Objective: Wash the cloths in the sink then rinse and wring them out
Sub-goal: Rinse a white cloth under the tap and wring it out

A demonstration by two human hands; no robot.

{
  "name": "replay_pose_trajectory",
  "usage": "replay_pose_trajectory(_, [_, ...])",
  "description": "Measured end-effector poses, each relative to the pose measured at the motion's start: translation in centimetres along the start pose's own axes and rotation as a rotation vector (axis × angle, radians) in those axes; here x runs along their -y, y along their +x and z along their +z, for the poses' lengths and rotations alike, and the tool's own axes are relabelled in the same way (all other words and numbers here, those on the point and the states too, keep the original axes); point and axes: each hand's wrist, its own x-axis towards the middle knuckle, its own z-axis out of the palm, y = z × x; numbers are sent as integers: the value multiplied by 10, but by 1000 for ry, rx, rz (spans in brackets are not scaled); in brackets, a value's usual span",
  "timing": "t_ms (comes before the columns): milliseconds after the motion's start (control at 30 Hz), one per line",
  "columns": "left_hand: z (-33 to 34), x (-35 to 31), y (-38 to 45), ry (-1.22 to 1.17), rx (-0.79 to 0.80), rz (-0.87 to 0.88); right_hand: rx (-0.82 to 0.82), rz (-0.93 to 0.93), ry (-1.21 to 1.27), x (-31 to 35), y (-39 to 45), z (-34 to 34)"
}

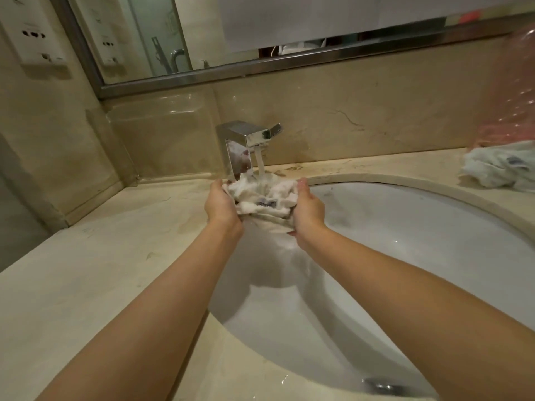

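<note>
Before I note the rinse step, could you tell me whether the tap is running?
On: a stream falls from the tap onto the cloth.

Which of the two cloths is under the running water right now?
The white cloth gripped between both hands beneath the faucet; the other cloth lies bunched on the counter at far right.

Cloth (265, 195) white w/ dark grey label patch. Sink (405, 227) white; counter (101, 270) cream marble, faint veins. Tap (246, 137) shiny chrome. Far right: cloth pile (500, 169) white w/ grey marks, pink plastic (509, 91) behind.
</note>
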Motion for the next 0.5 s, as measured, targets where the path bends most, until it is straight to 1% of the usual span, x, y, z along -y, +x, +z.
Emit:
replay_pose_trajectory(67, [0, 1, 1, 105, 99, -32, -34, 41, 102, 1, 5, -3])
replay_pose_trajectory(100, [1, 2, 0, 204, 120, -26, -44, 55, 144, 1, 7, -5])
replay_pose_trajectory(167, [3, 5, 0, 394, 165, 18, -48, 65, 205, 1, 12, -10])
replay_pose_trajectory(233, [5, 8, -4, 496, 216, 58, -34, 71, 248, 1, 14, -14])
replay_pose_trajectory(300, [6, 7, -4, 533, 242, 43, -22, 72, 270, -1, 18, -14])
replay_pose_trajectory(400, [4, 6, -4, 561, 301, -40, -37, 35, 305, -7, 16, -6])
replay_pose_trajectory(433, [3, 6, -4, 548, 298, -45, -21, 29, 310, -8, 14, -4])
replay_pose_trajectory(500, [2, 6, -2, 470, 275, 7, 68, 10, 256, -9, 12, -1])
